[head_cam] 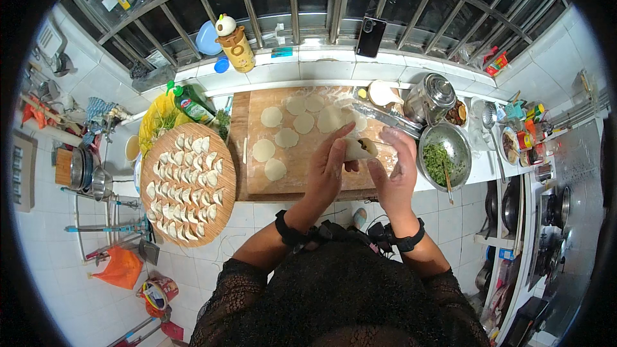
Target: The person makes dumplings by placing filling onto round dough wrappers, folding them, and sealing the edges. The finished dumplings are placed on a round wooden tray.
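Note:
Above the floured wooden board [308,180], my left hand [328,168] holds a partly folded dumpling [357,149] with dark green filling showing at its open right end. My right hand [399,171] is just right of it, fingers spread and curved, the thumb close to the dumpling's end; whether it touches is unclear. Several round dough wrappers [287,138] lie flat on the board, some overlapping. A steel bowl [465,154] of chopped green filling [436,156] stands right of the board, with chopsticks [448,184] leaning in it. Rows of folded dumplings [185,173] cover a round wooden tray [219,219] at left.
A cleaver-like metal blade [381,114] lies at the board's back right, beside a lidded steel pot [430,96]. A green detergent bottle [193,103] and a yellow bag [156,115] stand behind the tray. On the sill are a phone [371,37] and a yellow bottle [237,53].

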The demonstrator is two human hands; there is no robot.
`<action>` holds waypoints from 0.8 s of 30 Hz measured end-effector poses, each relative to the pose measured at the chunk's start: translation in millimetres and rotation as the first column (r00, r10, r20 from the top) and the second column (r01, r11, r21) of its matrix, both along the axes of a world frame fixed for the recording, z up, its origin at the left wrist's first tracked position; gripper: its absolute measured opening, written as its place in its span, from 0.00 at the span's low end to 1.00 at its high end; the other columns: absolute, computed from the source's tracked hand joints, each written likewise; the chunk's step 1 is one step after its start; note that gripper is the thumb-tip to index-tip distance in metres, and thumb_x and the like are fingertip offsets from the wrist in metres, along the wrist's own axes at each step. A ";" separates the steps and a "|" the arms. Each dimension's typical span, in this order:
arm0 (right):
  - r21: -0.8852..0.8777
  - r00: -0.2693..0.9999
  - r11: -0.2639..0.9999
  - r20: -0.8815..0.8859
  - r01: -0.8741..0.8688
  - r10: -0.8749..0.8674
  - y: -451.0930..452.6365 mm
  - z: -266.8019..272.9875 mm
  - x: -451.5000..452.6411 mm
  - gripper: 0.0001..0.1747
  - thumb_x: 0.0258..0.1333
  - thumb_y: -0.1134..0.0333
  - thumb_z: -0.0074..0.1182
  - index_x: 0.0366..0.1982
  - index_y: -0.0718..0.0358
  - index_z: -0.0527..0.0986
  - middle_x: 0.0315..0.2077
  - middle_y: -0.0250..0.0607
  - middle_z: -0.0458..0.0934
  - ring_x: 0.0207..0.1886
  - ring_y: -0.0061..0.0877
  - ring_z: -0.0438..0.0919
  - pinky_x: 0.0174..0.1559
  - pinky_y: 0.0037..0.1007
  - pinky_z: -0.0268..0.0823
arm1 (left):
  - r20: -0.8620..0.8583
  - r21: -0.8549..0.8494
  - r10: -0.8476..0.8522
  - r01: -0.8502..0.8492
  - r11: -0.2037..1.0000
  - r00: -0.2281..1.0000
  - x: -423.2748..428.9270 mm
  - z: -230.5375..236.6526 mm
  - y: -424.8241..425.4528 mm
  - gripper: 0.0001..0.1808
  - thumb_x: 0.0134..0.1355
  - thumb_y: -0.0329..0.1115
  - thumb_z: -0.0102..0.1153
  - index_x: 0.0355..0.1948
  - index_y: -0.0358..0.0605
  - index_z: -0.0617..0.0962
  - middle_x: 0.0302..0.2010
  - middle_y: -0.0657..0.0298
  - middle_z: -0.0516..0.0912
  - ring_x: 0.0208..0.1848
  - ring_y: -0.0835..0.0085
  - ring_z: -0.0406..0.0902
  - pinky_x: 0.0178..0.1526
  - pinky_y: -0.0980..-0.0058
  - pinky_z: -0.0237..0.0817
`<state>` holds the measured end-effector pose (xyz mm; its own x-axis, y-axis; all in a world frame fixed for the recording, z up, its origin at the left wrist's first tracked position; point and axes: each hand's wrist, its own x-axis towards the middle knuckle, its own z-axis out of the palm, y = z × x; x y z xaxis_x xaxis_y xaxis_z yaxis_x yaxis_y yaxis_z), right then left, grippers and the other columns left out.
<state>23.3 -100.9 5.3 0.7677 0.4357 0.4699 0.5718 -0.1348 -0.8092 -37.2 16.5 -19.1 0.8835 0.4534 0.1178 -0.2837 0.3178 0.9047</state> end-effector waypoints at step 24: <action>-0.117 0.982 0.976 0.023 -0.186 0.189 19.3 1.3 7.4 0.15 0.61 0.66 0.45 0.44 0.64 0.76 0.57 0.52 0.65 0.63 0.44 0.59 0.62 0.39 0.51 | -0.139 0.247 -0.010 0.045 0.968 0.990 -6.4 2.5 -1.0 0.18 0.68 0.39 0.41 0.52 0.36 0.71 0.31 0.59 0.77 0.31 0.74 0.75 0.35 0.77 0.67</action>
